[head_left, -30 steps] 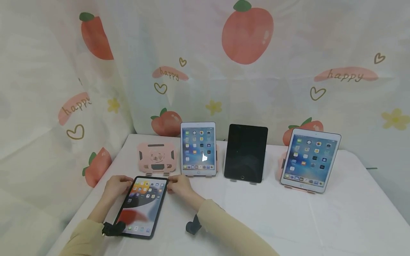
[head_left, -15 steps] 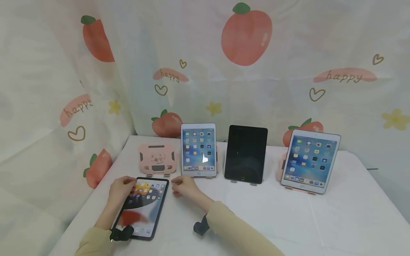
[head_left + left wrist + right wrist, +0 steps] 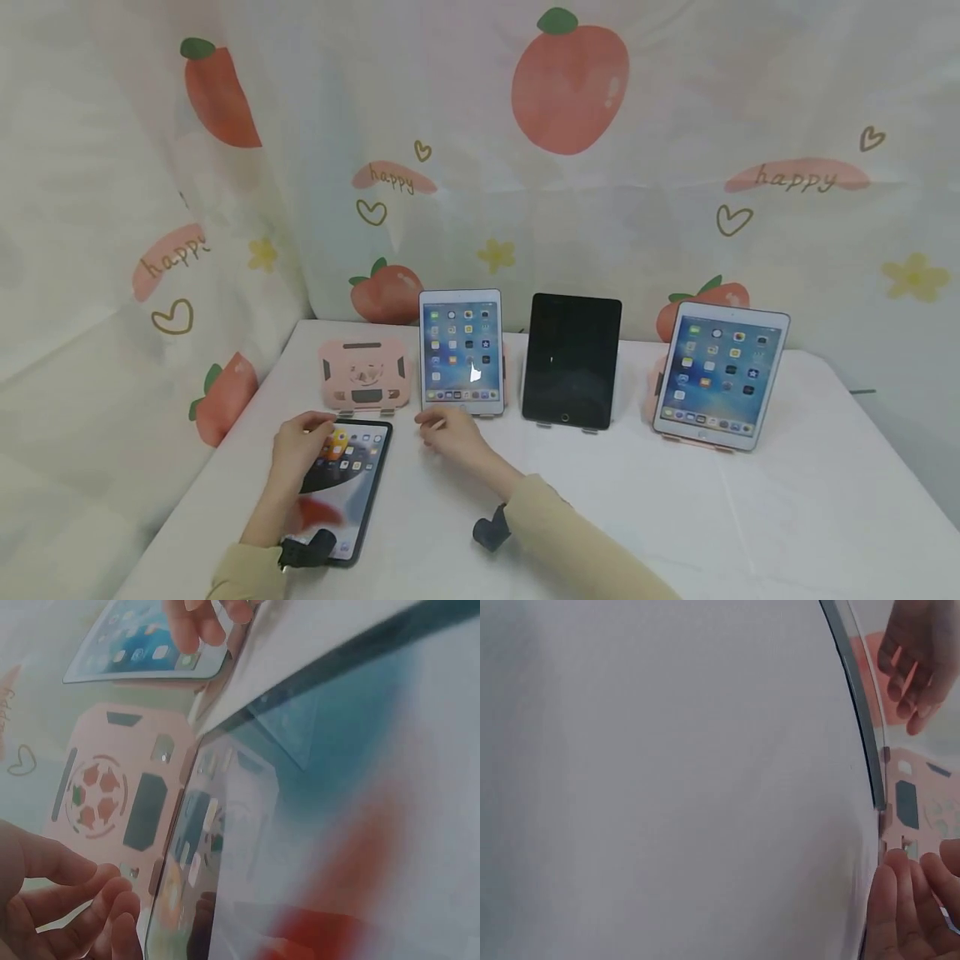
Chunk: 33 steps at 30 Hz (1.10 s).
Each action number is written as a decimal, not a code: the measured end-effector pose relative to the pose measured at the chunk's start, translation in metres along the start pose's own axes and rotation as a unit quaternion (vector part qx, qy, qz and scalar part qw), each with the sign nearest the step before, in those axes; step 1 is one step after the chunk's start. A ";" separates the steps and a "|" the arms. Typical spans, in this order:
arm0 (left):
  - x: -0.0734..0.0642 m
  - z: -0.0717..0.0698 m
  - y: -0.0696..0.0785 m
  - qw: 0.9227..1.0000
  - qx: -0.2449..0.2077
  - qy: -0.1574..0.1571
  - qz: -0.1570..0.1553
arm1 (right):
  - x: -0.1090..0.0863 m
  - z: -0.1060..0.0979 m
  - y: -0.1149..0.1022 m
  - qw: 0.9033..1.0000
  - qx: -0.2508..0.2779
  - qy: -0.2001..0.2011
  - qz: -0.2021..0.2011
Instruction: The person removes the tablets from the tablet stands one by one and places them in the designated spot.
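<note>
A black-rimmed tablet (image 3: 363, 475) with a lit home screen lies face up at the front left of the table. Above its upper left part hovers my left hand (image 3: 298, 450), loosely bent and holding nothing; in the left wrist view, the fingertips (image 3: 112, 889) appear apart from the screen. My right hand (image 3: 459, 437) is to the right of the tablet, in front of a propped white tablet (image 3: 461, 350), fingers relaxed and nothing in them. Behind the flat tablet stands a pink stand (image 3: 365, 375) with cutouts, bearing nothing. My left forearm hides the flat tablet's lower left side.
A black tablet (image 3: 572, 362) with a dark screen and another white tablet (image 3: 722, 375) lean on stands farther right. White cloth covers the table (image 3: 637, 517). A curtain (image 3: 660, 100) printed with fruit hangs behind and at the left.
My right hand has let go of the flat tablet's upper right corner and moved right. The left hand has left the upper left edge and shifted right over the screen.
</note>
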State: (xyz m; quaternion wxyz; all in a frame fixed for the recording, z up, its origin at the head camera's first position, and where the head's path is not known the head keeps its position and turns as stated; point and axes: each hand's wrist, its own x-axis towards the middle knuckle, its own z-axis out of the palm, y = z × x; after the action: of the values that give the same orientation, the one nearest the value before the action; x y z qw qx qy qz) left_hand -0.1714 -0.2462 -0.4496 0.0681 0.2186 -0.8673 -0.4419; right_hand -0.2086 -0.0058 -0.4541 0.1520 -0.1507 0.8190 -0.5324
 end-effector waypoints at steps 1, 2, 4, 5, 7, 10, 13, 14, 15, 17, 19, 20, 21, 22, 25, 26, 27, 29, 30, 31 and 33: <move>0.000 0.002 0.001 1.000 0.000 0.002 0.000 | 0.000 -0.002 0.000 1.000 -0.004 0.003 -0.004; 0.000 0.003 0.003 1.000 0.000 0.005 -0.003 | 0.000 -0.004 0.001 1.000 -0.006 0.006 -0.008; -0.001 0.006 0.006 1.000 0.006 0.011 -0.003 | 0.001 -0.008 0.002 1.000 -0.011 0.013 -0.018; -0.001 0.007 0.008 1.000 0.008 0.011 0.001 | 0.001 -0.011 0.002 0.999 -0.013 0.018 -0.024; -0.001 0.009 0.013 1.000 0.001 0.005 0.010 | 0.002 -0.016 0.003 0.999 -0.018 0.031 -0.031; -0.001 0.012 0.021 0.999 -0.013 -0.008 0.029 | 0.001 -0.024 0.003 0.998 -0.024 0.051 -0.035; 0.001 0.014 0.029 0.999 -0.019 -0.013 0.040 | 0.001 -0.032 0.003 0.997 -0.027 0.067 -0.040; 0.001 0.014 0.031 0.999 -0.020 -0.014 0.044 | 0.001 -0.034 0.002 0.996 -0.028 0.073 -0.042; 0.001 0.014 0.034 0.999 -0.020 -0.015 0.046 | 0.001 -0.036 0.002 0.996 -0.029 0.079 -0.043; 0.002 0.014 0.039 0.998 -0.024 -0.016 0.055 | 0.002 -0.039 0.001 0.994 -0.033 0.092 -0.048; 0.003 0.015 0.044 0.998 -0.027 -0.019 0.061 | 0.003 -0.043 -0.001 0.992 -0.035 0.106 -0.050; 0.004 0.015 0.047 0.997 -0.027 -0.020 0.066 | 0.003 -0.045 -0.001 0.992 -0.038 0.110 -0.052; 0.005 0.017 0.049 0.997 -0.027 -0.018 0.072 | 0.003 -0.047 -0.002 0.991 -0.037 0.114 -0.052; 0.006 0.018 0.050 0.996 -0.026 -0.018 0.079 | 0.002 -0.049 -0.003 0.991 -0.038 0.118 -0.053; 0.008 0.023 0.055 0.994 -0.042 -0.023 0.095 | 0.001 -0.055 -0.006 0.990 -0.034 0.128 -0.052; 0.009 0.025 0.057 0.994 -0.052 -0.028 0.097 | 0.001 -0.057 -0.007 0.989 -0.032 0.132 -0.050; 0.010 0.027 0.059 0.993 -0.060 -0.031 0.098 | 0.000 -0.059 -0.008 0.989 -0.029 0.137 -0.047; 0.010 0.030 0.064 0.992 -0.075 -0.039 0.098 | 0.001 -0.063 -0.010 0.988 -0.024 0.144 -0.043; 0.011 0.033 0.066 0.991 -0.079 -0.043 0.096 | 0.001 -0.065 -0.011 0.988 -0.021 0.147 -0.040; 0.012 0.035 0.068 0.991 -0.081 -0.045 0.094 | 0.002 -0.067 -0.011 0.988 -0.020 0.150 -0.037; 0.014 0.038 0.073 0.992 -0.076 -0.046 0.093 | 0.003 -0.069 -0.012 0.987 -0.019 0.155 -0.035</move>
State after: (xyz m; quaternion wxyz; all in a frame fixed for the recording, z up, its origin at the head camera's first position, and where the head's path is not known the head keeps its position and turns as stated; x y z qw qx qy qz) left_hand -0.2192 -0.1867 -0.4158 0.0856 0.1106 -0.8499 -0.5081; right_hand -0.2386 0.0455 -0.4169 0.0013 -0.0975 0.8367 -0.5390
